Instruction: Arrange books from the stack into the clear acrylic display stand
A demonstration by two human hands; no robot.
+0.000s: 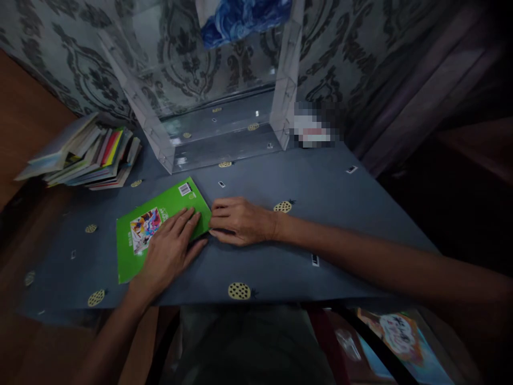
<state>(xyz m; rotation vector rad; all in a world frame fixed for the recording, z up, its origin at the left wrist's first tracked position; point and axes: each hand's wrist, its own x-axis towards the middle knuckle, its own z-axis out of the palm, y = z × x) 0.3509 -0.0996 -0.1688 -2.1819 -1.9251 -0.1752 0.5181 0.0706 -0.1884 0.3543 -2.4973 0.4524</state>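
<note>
A green book (125, 235) with a barcode and a colourful picture on its cover lies closed and slanted on the table. My left hand (170, 243) rests flat across the lower part of the cover, fingers stretched out and thumb reaching past the near edge. At the book's right edge is my right hand (240, 220), its fingers curled together and pinching that edge. What sits between those fingertips is partly hidden by the hand.
The tablecloth (256, 267) is dark blue with pineapple prints. A clear plastic rack (160, 152) stands at the back, a blue-patterned item (244, 21) above it. Stacked books (96, 160) are at left, a blurred object (315, 128) at right. A picture book (404, 342) lies below.
</note>
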